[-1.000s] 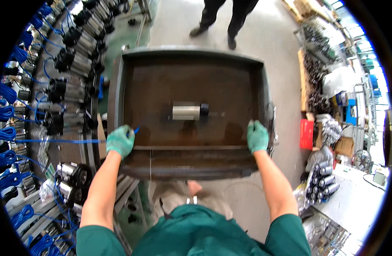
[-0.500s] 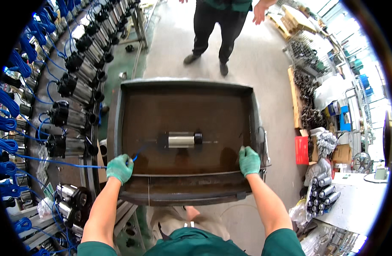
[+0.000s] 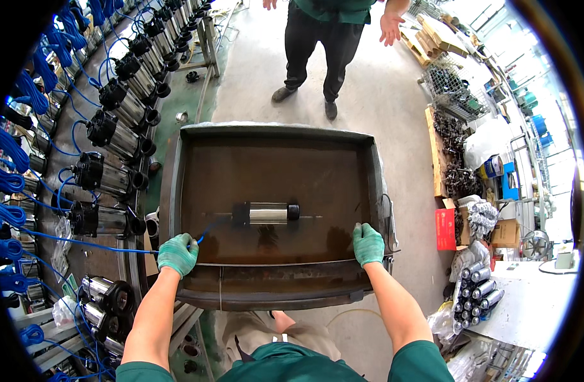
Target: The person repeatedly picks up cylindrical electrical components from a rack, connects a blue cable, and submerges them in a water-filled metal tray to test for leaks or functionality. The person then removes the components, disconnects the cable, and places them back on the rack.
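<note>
My left hand (image 3: 178, 254), in a green glove, is closed round a blue cable (image 3: 111, 247) at the left front of a dark metal water tank (image 3: 175, 184). The cable's far end dips from my fingers into the brown water, toward a silver motor with black ends (image 3: 268, 213). This motor lies on its side, under the water as far as I can see, and neither hand touches it. My right hand (image 3: 368, 245), gloved too, has its fingers curled at the tank's right front edge. What they grip, if anything, is hidden.
Along the left stands a row of steel pumps (image 3: 104, 172) with coiled blue cables (image 3: 9, 181). Beyond the tank stands another person (image 3: 327, 44). At right are a red box (image 3: 445, 229), a stack of metal cylinders (image 3: 478, 290) and a white table (image 3: 527, 299).
The whole view has shifted slightly, the tank and motor appearing a little lower. Both my hands keep their places at the tank. The other person's hand at right now shows its fingers more spread.
</note>
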Demonstrator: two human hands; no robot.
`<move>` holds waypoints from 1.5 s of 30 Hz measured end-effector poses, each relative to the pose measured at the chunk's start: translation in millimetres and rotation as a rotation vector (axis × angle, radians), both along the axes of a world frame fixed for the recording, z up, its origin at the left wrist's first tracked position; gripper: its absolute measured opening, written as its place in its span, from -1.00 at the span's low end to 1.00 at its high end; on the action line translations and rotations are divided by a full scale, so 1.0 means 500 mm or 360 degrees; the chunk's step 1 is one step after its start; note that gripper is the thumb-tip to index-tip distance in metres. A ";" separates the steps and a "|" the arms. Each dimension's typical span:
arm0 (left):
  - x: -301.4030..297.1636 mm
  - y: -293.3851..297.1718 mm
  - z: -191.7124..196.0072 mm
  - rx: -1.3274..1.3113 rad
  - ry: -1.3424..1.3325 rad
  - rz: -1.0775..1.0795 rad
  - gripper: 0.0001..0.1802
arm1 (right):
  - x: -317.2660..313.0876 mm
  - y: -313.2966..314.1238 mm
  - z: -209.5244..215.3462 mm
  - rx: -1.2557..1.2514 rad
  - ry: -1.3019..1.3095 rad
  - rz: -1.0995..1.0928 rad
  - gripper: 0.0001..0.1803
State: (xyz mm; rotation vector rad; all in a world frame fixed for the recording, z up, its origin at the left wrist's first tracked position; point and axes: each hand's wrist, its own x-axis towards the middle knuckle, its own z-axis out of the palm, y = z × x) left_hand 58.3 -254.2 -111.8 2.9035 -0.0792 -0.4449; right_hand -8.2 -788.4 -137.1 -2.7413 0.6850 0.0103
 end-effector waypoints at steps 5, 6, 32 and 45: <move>0.012 -0.002 -0.002 -0.0051 -0.0081 -0.0028 -0.72 | 0.004 0.005 0.012 0.0008 -0.0012 -0.0001 -0.58; 0.004 -0.001 -0.004 -0.0062 -0.0097 -0.0064 -0.73 | -0.005 -0.014 -0.013 0.0009 -0.0207 0.0097 -0.59; 0.002 0.014 -0.043 -0.0039 -0.0082 -0.0067 -0.72 | 0.005 -0.019 -0.025 0.0007 0.0079 -0.0093 -0.49; 0.008 -0.001 -0.015 0.0028 0.0078 -0.0001 -0.69 | 0.007 -0.013 -0.021 0.0037 0.0077 -0.0097 -0.55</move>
